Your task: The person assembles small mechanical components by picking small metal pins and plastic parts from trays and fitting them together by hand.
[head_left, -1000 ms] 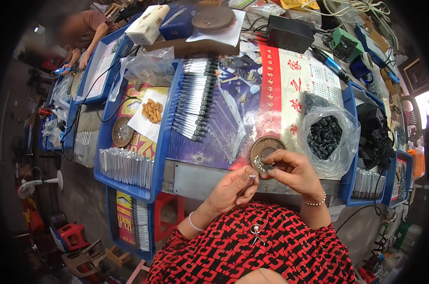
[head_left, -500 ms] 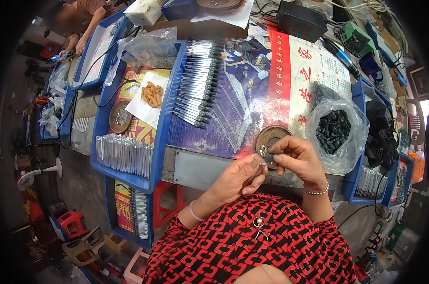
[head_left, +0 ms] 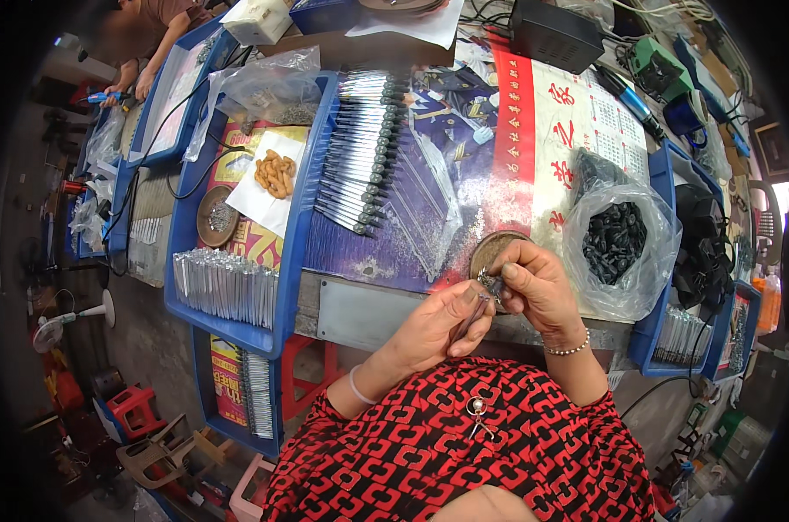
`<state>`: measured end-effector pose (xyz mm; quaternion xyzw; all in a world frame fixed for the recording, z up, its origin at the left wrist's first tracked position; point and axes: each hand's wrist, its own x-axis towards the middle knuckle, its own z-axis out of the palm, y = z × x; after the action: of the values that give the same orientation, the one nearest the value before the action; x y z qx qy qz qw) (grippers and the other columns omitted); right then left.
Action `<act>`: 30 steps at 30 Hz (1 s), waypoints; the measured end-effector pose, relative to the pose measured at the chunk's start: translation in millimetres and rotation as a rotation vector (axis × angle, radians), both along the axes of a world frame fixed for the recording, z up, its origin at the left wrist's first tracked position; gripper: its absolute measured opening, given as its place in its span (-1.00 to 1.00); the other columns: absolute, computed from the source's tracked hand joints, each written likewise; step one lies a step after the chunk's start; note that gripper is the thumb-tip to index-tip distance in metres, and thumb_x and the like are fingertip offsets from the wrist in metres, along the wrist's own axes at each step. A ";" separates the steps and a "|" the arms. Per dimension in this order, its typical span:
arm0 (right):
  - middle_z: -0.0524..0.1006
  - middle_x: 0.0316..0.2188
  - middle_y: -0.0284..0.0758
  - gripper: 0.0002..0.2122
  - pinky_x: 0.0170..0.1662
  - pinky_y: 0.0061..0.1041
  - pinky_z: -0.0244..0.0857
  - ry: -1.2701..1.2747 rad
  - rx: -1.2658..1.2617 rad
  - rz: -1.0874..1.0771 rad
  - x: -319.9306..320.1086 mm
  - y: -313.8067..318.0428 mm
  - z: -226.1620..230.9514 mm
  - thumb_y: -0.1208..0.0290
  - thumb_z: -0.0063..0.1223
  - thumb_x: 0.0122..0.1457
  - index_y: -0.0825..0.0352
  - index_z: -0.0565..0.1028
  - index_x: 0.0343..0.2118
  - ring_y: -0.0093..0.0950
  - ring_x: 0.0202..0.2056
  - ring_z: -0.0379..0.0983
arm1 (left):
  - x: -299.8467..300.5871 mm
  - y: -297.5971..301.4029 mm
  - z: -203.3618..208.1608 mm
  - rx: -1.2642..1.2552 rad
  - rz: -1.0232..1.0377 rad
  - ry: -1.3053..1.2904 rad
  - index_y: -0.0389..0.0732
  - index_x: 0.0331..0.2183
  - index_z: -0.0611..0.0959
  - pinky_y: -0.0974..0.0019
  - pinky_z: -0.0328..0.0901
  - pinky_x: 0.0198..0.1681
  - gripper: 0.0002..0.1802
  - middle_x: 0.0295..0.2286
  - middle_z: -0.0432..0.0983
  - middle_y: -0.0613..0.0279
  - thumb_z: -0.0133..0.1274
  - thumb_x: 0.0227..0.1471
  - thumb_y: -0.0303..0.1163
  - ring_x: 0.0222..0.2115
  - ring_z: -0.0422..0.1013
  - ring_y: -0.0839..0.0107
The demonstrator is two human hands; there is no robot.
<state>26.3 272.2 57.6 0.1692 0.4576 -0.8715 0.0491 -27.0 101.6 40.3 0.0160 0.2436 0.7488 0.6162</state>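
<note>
Close in front of my chest, my left hand [head_left: 442,322] is closed round a thin rod-like piece, mostly hidden by the fingers. My right hand [head_left: 542,287] pinches a small dark part at the tip of that piece, and the fingertips of both hands nearly meet. Just behind the right fingers sits a round brown dish [head_left: 479,252], partly covered by the hand; small shiny bits show at its near side. To the right stands an open clear plastic bag [head_left: 660,283] filled with small black pieces [head_left: 614,239].
Slim silver rods with dark ends [head_left: 357,148] lie in a row left of centre. A blue tray [head_left: 306,209] holds upright silver strips [head_left: 225,287], a small bowl [head_left: 205,217] and orange-brown pieces [head_left: 274,174] on white paper. Another person's hand [head_left: 144,84] works at the far left.
My right hand has turned and shifted slightly left, its fingertips now closer over the tip of the piece in my left hand. The left hand stays nearly in place.
</note>
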 end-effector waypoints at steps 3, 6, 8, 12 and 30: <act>0.32 -0.69 -0.47 -0.83 -0.72 -0.78 -0.06 -0.010 0.006 0.003 -2.4 -1.6 -0.8 0.38 0.01 0.14 0.35 0.38 -0.51 -0.77 -0.73 0.12 | -0.1 0.1 -1.3 0.005 0.001 -0.019 -0.24 -0.30 0.39 0.64 0.03 -0.71 -0.62 -0.60 0.26 0.33 -0.25 0.16 -0.08 -0.75 0.08 0.65; 0.30 -0.70 -0.48 -0.81 -0.72 -0.79 -0.09 -0.037 0.014 -0.027 -3.1 -4.0 -1.6 0.37 0.03 0.13 0.34 0.37 -0.54 -0.78 -0.74 0.09 | 0.0 0.5 -2.2 0.005 -0.004 -0.043 -0.24 -0.31 0.39 0.64 0.03 -0.71 -0.63 -0.60 0.27 0.32 -0.25 0.16 -0.09 -0.75 0.08 0.65; 0.30 -0.71 -0.49 -0.81 -0.72 -0.79 -0.09 -0.039 0.017 -0.034 -2.9 -4.4 -4.5 0.36 0.03 0.12 0.33 0.37 -0.54 -0.78 -0.74 0.09 | -0.1 0.7 -2.6 0.003 -0.009 -0.057 -0.23 -0.31 0.39 0.64 0.03 -0.71 -0.63 -0.60 0.27 0.32 -0.25 0.17 -0.10 -0.76 0.08 0.65; 0.30 -0.71 -0.51 -0.82 -0.72 -0.79 -0.10 -0.050 -0.032 -0.033 -3.6 -6.2 -9.4 0.37 0.05 0.11 0.31 0.38 -0.54 -0.79 -0.74 0.10 | -0.3 1.0 -3.2 -0.024 0.000 -0.115 -0.24 -0.31 0.39 0.63 0.02 -0.72 -0.66 -0.61 0.27 0.32 -0.25 0.18 -0.13 -0.76 0.08 0.66; 0.35 -0.66 -0.54 -0.82 -0.62 -0.79 0.00 -0.039 0.076 -0.019 -3.9 -26.3 -13.7 0.36 0.07 0.10 0.29 0.39 -0.55 -0.80 -0.63 0.19 | 7.5 -2.9 -12.6 0.019 0.064 -0.317 -0.20 -0.31 0.38 0.63 -0.06 -0.73 -0.66 -0.62 0.21 0.40 -0.20 0.15 -0.09 -0.77 0.01 0.71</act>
<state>22.4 245.9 43.9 0.1922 0.4877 -0.8505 0.0435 -19.4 98.7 27.7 -0.1044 0.1365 0.7634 0.6226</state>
